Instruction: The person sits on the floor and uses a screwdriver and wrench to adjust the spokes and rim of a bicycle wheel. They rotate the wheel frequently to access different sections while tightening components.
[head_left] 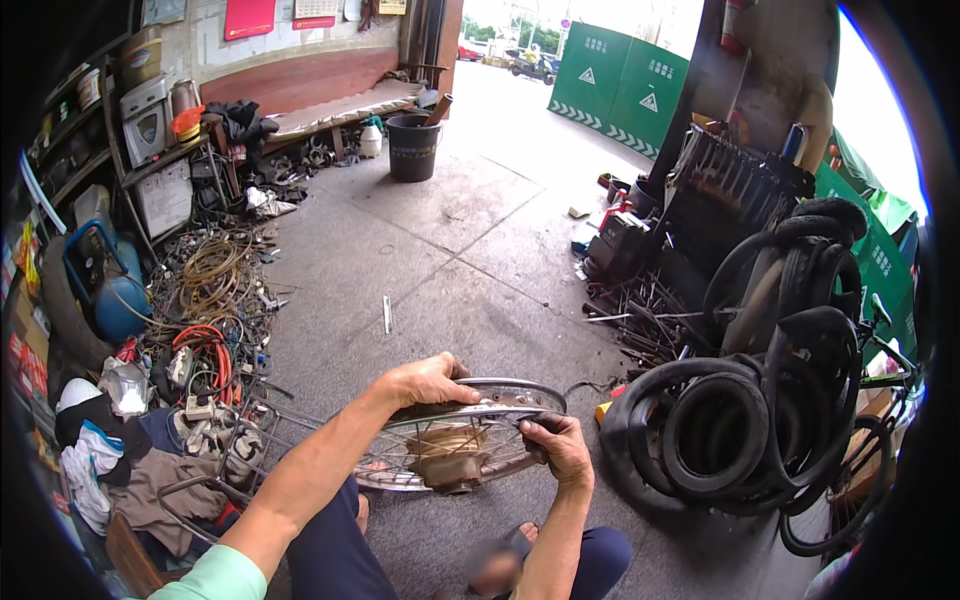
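Observation:
A spoked metal wheel (495, 410) without a tyre is held tilted in front of my knees. Its rusty brown hub (447, 466) sits among thin spokes, and the rim looks worn. My left hand (432, 384) grips the far-left part of the rim, fingers over the edge. On the near right side, my right hand (562, 447) is closed round the rim, thumb on top. Part of the wheel's left side is hidden behind my left forearm.
Black tyres and inner tubes (720, 430) are piled at the right, below a tool rack (740, 175). Hoses, cables (215, 280) and clothes (160, 490) lie along the left. A dark bucket (412, 150) stands ahead on concrete. Green barriers (615, 85) stand outside.

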